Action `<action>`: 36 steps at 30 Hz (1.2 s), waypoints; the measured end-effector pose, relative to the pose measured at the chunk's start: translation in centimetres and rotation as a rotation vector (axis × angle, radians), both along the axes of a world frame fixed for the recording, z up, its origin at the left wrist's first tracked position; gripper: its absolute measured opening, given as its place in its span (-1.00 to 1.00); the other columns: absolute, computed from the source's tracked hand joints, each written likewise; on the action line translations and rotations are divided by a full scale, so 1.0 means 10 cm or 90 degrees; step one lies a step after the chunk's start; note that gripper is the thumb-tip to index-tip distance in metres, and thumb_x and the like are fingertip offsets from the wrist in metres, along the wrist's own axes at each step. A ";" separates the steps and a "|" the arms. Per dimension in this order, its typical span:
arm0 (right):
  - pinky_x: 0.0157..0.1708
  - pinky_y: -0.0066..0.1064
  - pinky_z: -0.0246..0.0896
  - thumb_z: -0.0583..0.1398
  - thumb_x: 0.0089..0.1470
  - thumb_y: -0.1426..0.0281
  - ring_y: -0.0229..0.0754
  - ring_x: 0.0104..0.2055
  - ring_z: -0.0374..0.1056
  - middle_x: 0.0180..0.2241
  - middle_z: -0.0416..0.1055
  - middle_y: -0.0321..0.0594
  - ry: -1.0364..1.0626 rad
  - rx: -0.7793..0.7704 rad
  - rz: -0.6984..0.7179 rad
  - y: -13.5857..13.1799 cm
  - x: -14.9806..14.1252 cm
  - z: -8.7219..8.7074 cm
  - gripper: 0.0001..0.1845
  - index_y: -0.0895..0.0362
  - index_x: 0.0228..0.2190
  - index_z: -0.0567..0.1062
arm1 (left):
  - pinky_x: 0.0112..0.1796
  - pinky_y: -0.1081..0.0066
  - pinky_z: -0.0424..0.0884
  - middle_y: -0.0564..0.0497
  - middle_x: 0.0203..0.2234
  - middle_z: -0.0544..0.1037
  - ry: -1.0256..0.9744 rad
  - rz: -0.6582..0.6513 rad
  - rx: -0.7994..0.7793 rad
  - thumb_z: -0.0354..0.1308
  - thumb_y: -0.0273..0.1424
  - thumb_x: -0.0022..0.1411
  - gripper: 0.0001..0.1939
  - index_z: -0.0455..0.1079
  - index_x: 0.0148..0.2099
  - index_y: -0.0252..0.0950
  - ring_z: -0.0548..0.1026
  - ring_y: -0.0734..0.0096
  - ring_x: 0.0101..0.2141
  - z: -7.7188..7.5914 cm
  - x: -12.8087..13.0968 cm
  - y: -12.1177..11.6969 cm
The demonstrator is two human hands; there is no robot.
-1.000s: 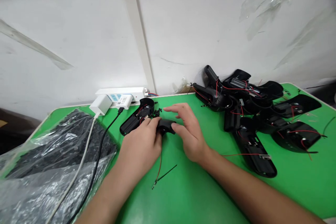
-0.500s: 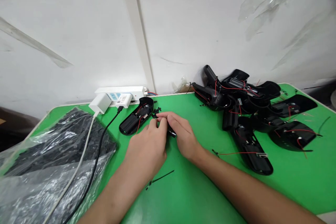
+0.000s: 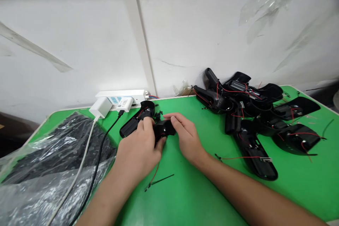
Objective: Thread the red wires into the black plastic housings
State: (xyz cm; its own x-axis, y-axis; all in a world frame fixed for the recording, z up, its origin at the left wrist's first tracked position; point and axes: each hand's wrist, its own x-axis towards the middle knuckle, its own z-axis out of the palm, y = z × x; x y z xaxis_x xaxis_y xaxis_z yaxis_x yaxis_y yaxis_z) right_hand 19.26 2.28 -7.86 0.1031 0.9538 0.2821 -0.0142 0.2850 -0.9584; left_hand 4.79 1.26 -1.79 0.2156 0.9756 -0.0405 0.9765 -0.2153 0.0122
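Note:
My left hand [image 3: 140, 144] grips a curved black plastic housing [image 3: 163, 129] from its left side, with the thumb beneath. At the housing's right end, the fingers and thumb of my right hand [image 3: 186, 132] close on its edge. Much of the piece is hidden by my hands. A thin wire runs down from under my left hand to a small part with a black strip [image 3: 162, 179] on the table. Just behind lies another open black housing [image 3: 134, 122] with red wires inside. Small black bits [image 3: 158, 115] are scattered beside it.
Several black housings with red wires [image 3: 254, 144] are heaped on the right of the green table [image 3: 193, 197]. A clear plastic bag of black parts [image 3: 60, 148] lies at left, crossed by two cables. Against the wall stands a white power strip [image 3: 137, 95] with plugged-in adapters [image 3: 100, 107].
My left hand has shifted left and turned, bringing more of the black housing into sight. My right hand stays at its right end. A wire now shows below my left hand.

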 end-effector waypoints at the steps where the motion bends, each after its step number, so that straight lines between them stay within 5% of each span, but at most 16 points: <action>1: -0.08 -0.35 0.24 0.05 0.35 0.23 -0.17 -0.12 0.40 -0.20 0.52 -0.22 -0.004 0.004 -0.014 0.00 0.00 0.00 -0.65 0.13 -0.15 0.58 | -0.41 0.21 0.34 -0.12 -0.09 0.53 -0.001 0.002 0.007 0.03 -0.14 0.38 -0.67 0.13 0.02 -0.23 0.58 -0.01 -0.21 0.00 -0.01 0.01; 7: -0.06 -0.32 0.25 0.08 0.33 0.26 -0.14 -0.08 0.42 -0.17 0.53 -0.21 0.003 -0.011 -0.049 0.03 0.02 0.00 -0.69 0.13 -0.15 0.56 | -0.32 0.19 0.38 -0.12 -0.09 0.52 -0.010 0.007 0.027 0.00 -0.15 0.37 -0.71 0.22 -0.01 -0.23 0.56 0.00 -0.13 -0.05 0.01 0.03; 12: -0.04 -0.32 0.26 0.12 0.28 0.34 -0.17 -0.10 0.41 -0.16 0.54 -0.23 -0.052 0.019 -0.008 0.05 0.01 -0.01 -0.73 0.12 -0.13 0.60 | -0.22 0.16 0.42 -0.14 -0.02 0.51 -0.057 0.009 0.026 0.05 -0.17 0.32 -0.54 0.19 0.17 -0.25 0.53 0.02 -0.06 -0.07 -0.02 0.04; 16: -0.04 -0.31 0.28 0.12 0.26 0.35 -0.16 -0.07 0.42 -0.12 0.54 -0.22 -0.038 0.009 -0.022 0.05 0.01 0.00 -0.72 0.11 -0.11 0.59 | -0.08 0.08 0.40 -0.23 -0.01 0.47 -0.037 -0.022 0.152 0.13 -0.15 0.27 -0.46 0.24 0.18 -0.36 0.45 -0.06 0.00 -0.09 -0.03 0.04; 21: -0.24 -0.36 0.31 0.19 0.16 0.34 -0.20 -0.22 0.40 -0.25 0.47 -0.27 0.047 -0.017 -0.160 0.08 0.08 0.04 -0.63 0.07 0.02 0.43 | 0.02 0.00 0.33 -0.30 0.15 0.36 -0.021 -0.063 0.263 0.15 -0.01 0.27 -0.18 0.08 0.40 -0.36 0.34 -0.15 0.12 -0.14 -0.04 0.05; 27: -0.53 -0.43 0.25 0.21 0.04 0.24 -0.22 -0.45 0.35 -0.42 0.43 -0.33 0.268 -0.113 -0.268 0.20 0.24 0.08 -0.51 0.11 0.00 0.33 | 0.02 -0.03 0.31 -0.26 0.18 0.38 0.042 -0.049 0.197 0.04 -0.14 0.37 -0.28 0.05 0.45 -0.32 0.30 -0.13 0.17 -0.18 -0.06 0.06; 33: -0.52 -0.44 0.31 0.25 0.00 0.19 -0.22 -0.32 0.40 -0.12 0.45 -0.18 0.334 -0.110 -0.277 0.28 0.32 0.07 -0.12 0.08 0.31 0.13 | -0.07 -0.01 0.33 -0.35 0.17 0.35 0.095 0.052 0.207 -0.03 -0.16 0.40 -0.29 0.02 0.49 -0.31 0.36 -0.17 0.08 -0.12 -0.04 0.03; 36: -0.46 -0.42 0.37 0.25 -0.03 0.22 -0.19 -0.22 0.40 0.02 0.35 -0.11 0.334 -0.088 -0.295 0.30 0.34 0.06 -0.24 0.07 0.21 0.25 | -0.08 -0.01 0.33 -0.35 0.18 0.32 0.102 0.065 0.213 -0.03 -0.15 0.40 -0.28 0.01 0.49 -0.29 0.35 -0.18 0.09 -0.10 -0.03 0.03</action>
State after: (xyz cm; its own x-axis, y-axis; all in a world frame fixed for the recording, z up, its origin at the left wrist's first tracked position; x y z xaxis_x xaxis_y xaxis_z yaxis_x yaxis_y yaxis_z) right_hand 22.70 5.27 -7.29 0.5951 0.8029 -0.0362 -0.3909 0.2497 -0.8859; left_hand 4.48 1.53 -2.77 0.1340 0.9565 0.2590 0.9770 -0.0838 -0.1962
